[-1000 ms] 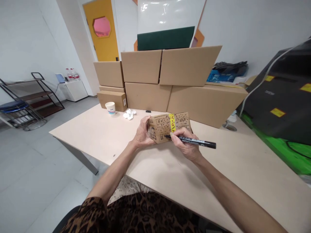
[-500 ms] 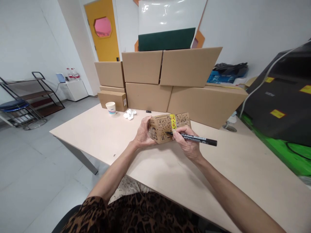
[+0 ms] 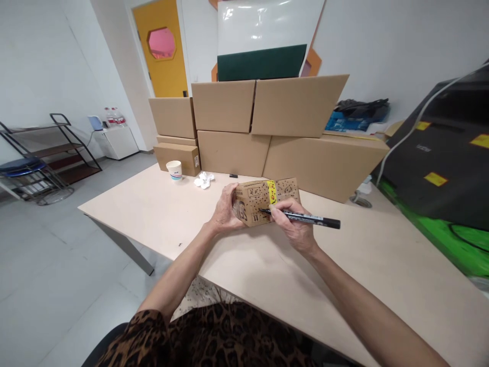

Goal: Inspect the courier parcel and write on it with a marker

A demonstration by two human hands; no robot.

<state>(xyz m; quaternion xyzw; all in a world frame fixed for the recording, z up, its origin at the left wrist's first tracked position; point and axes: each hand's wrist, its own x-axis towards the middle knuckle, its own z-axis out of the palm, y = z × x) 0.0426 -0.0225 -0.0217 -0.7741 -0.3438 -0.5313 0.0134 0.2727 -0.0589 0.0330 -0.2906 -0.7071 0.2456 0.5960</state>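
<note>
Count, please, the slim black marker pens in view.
1 slim black marker pen, in the right hand, its tip at the small printed brown cardboard box. The short black piece on the pale table may be its cap. Others could be hidden.

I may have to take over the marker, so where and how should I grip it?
Probably pinch the marker by its black back end, coming from the person's right. That end is slim and straight and juts free past the right hand, whose fingers cover part of the front; the bare tip points at the printed box, so leave it alone.
</note>
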